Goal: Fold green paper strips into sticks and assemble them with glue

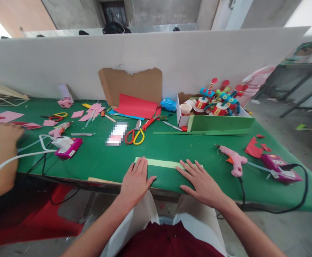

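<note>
A pale green paper strip (162,163) lies across the table near its front edge. My left hand (136,180) rests flat over the strip's left end, fingers stretched out and thumb apart. Over the right end, my right hand (200,182) lies with its fingers spread, their tips on the paper. Neither hand is closed round anything. Beyond the strip are scissors (134,135) with one red and one yellow handle, and red-handled pliers (152,122). To the right of my right hand, a pink glue gun (236,160) lies on its side.
At the back right, a white box (182,119) holds several paper-cup figures, with folded green paper (221,124) before it. Purple power strips (280,167) trail cords at the right and left. Red paper (137,106) leans near cardboard (131,84). A co-worker's hands (7,134) handle pink paper at far left.
</note>
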A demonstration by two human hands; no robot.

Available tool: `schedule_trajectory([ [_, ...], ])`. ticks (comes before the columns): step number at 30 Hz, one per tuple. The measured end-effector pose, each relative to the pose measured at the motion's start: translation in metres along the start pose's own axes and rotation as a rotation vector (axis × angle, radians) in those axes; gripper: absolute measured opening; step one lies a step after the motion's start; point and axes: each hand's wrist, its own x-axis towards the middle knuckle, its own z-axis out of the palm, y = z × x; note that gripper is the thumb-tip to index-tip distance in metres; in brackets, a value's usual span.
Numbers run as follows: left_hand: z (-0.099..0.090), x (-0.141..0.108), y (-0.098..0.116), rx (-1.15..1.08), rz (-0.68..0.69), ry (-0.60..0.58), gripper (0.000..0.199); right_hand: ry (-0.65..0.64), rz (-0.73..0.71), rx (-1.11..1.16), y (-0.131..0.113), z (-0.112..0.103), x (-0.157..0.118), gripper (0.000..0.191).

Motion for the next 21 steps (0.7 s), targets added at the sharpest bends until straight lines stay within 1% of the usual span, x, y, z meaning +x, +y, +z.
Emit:
schedule_trajectory([
  [4, -0.014, 0.003, -0.013, 0.023, -0.056, -0.057, 0.052, -0.006, 0.004, 0.002, -0.001, 0.000, 0.000, 0.060],
  [7, -0.024, 0.012, -0.022, -0.001, -0.097, -0.033, 0.045, -0.004, 0.005, 0.000, -0.001, -0.001, 0.000, 0.060],
  [9, -0.026, 0.019, -0.029, -0.025, -0.108, -0.016, 0.040, -0.001, 0.006, -0.001, -0.001, -0.001, -0.001, 0.060],
  [11, -0.025, 0.025, -0.034, -0.048, -0.093, -0.027, 0.037, -0.001, 0.007, 0.000, -0.001, -0.001, -0.001, 0.059],
  [14, -0.022, 0.031, -0.042, -0.097, -0.068, -0.090, 0.033, -0.002, 0.012, 0.013, -0.002, -0.002, -0.001, 0.059],
  [17, -0.022, 0.035, -0.044, -0.157, -0.081, -0.178, 0.028, -0.006, 0.013, 0.047, -0.005, -0.004, -0.002, 0.059],
  [19, -0.023, 0.039, -0.041, -0.177, -0.095, -0.228, 0.025, -0.003, 0.013, 0.077, -0.007, -0.006, -0.003, 0.060],
  [21, -0.023, 0.046, -0.035, -0.196, -0.076, -0.261, 0.025, 0.006, 0.019, 0.104, -0.008, -0.007, -0.003, 0.060],
])
